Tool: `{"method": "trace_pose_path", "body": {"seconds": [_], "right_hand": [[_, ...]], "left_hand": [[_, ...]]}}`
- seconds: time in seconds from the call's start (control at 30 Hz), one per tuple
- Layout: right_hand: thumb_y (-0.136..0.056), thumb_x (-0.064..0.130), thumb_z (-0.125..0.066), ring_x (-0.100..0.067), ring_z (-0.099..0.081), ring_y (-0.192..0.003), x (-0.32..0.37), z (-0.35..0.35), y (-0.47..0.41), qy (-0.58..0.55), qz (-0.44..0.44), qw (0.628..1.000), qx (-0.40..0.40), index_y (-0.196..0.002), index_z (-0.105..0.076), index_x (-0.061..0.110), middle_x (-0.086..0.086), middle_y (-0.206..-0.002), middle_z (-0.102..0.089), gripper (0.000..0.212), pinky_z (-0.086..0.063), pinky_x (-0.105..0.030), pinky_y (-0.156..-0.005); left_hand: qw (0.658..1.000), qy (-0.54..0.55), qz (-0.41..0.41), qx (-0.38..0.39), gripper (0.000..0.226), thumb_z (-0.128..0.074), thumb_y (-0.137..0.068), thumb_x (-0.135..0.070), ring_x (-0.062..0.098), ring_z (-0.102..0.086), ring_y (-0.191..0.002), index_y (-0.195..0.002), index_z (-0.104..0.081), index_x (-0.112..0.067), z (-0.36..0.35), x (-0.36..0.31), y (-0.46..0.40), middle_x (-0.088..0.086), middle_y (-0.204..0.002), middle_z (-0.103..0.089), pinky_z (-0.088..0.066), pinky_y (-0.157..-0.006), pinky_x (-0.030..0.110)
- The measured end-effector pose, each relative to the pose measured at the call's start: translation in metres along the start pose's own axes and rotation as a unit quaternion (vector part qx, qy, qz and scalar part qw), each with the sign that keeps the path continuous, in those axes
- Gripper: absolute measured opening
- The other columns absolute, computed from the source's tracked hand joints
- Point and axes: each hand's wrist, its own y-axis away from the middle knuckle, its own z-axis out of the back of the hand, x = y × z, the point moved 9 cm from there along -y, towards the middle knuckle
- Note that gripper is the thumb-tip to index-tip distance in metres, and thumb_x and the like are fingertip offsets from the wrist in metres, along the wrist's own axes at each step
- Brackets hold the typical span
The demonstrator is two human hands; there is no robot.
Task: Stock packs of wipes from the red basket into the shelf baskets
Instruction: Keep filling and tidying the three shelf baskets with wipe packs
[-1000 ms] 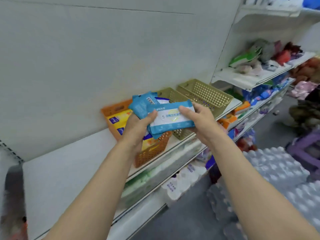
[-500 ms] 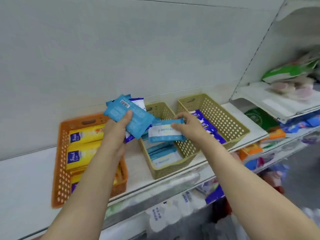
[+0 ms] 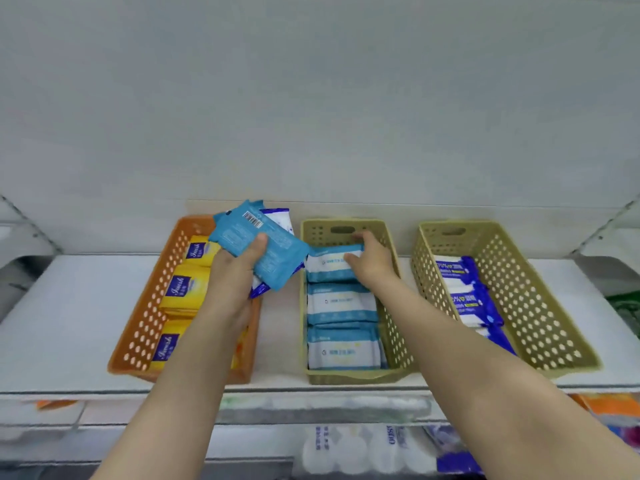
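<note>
Your left hand (image 3: pixel 235 271) grips a fan of blue wipe packs (image 3: pixel 263 247) above the orange basket (image 3: pixel 145 306) at nine o'clock. Your right hand (image 3: pixel 372 261) pinches a white-and-blue pack (image 3: pixel 332 266) at the twelve o'clock end of the middle tan basket (image 3: pixel 394 341) on the shelf (image 3: pixel 69 306).

Two bare forearms, no sleeves in view, left hand (image 3: pixel 231 275), right hand (image 3: pixel 372 263)
</note>
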Motion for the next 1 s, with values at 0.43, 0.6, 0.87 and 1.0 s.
{"method": "trace_pose_path", "body": {"seconds": [0.43, 0.6, 0.87, 1.0], "right_hand": [[-0.092, 0.053, -0.06, -0.017, -0.067, -0.102, 0.049, -0.003, 0.006, -0.22, 0.015, 0.975, 0.016, -0.106, -0.072, 0.017, 0.001, -0.107, -0.073, 0.04, -0.052, -0.033, -0.086], [-0.082, 0.03, -0.08, -0.024, -0.073, -0.088, 0.09, -0.019, 0.035, -0.343, 0.031, 0.926, 0.154, -0.104, -0.067, 0.009, -0.012, -0.098, -0.075, 0.033, -0.061, -0.04, -0.078], [-0.081, 0.019, -0.082, -0.019, -0.072, -0.085, 0.068, 0.009, 0.022, -0.384, -0.007, 0.92, 0.075, -0.103, -0.067, 0.006, -0.009, -0.096, -0.073, 0.03, -0.059, -0.032, -0.068], [-0.074, 0.025, -0.087, -0.018, -0.07, -0.08, 0.073, 0.027, 0.023, -0.349, 0.02, 0.935, 0.051, -0.104, -0.063, 0.01, -0.006, -0.09, -0.069, 0.042, -0.058, -0.032, -0.068]], "left_hand": [[0.998, -0.017, 0.024, 0.054, 0.038, -0.073, -0.086, -0.019, 0.018, -0.073, -0.099, -0.122, -0.062, -0.013, -0.01, 0.003, -0.022, 0.004, -0.113, -0.074, -0.061, -0.079, 0.034], [0.996, -0.037, 0.016, 0.075, 0.04, -0.073, -0.085, -0.022, 0.022, -0.073, -0.1, -0.122, -0.062, -0.012, -0.019, 0.004, -0.029, 0.006, -0.113, -0.074, -0.061, -0.081, 0.036], [0.995, -0.053, 0.013, 0.081, 0.034, -0.073, -0.086, -0.015, 0.019, -0.073, -0.097, -0.118, -0.064, -0.01, -0.036, 0.008, -0.034, 0.005, -0.11, -0.075, -0.059, -0.076, 0.026], [0.997, -0.065, -0.005, 0.041, 0.036, -0.079, -0.08, -0.013, 0.017, -0.075, -0.088, -0.114, -0.065, -0.009, -0.047, 0.003, -0.03, 0.005, -0.103, -0.076, -0.058, -0.066, 0.023]]}}
